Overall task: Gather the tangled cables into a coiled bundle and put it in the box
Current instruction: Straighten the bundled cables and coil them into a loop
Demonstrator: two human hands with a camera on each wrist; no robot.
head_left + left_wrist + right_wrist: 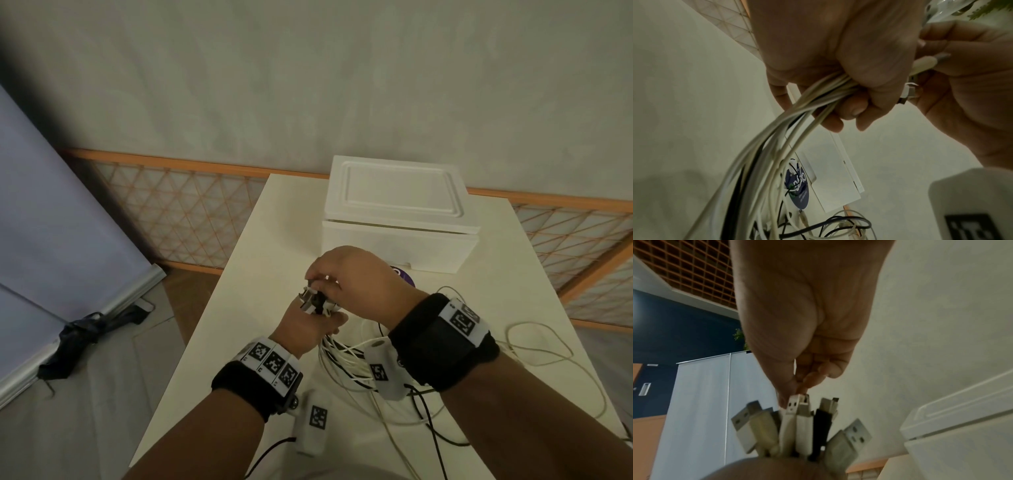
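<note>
**Inspector:** Firstly, the container; the white foam box [399,236] stands on the table [246,284] just beyond the two hands, lid seated on it, so its inside cannot be seen; no cable shows in it.

**Assistant:** And the grip?

**Inspector:** The left hand [308,327] is closed in a fist round the cables [797,116], which are held as a bunch above the table; the plug ends [797,426] stand up out of the top of that fist, fanned out; the right hand [356,277] sits directly above it, thumb and fingertips [789,392] pinched together on the tip of one white USB plug [792,404].

**Assistant:** Below the fist?

**Inspector:** The strands hang down from it and trail in loose loops over the table, toward the right wrist side and nearer the body; mostly white, a few black; a dark blue round label [797,186] lies on the table under the bunch, in front of the box.

**Assistant:** Surface and room?

**Inspector:** Pale tabletop; grey wall [308,85] behind with an orange lattice panel [178,212] along its foot; a light leaning panel [51,222] off to the left-hand side.

**Assistant:** Counts?

**Inspector:** One box, one lid; roughly eight plug ends visible, one black, the rest white or metal; strand count cannot be told.
</note>
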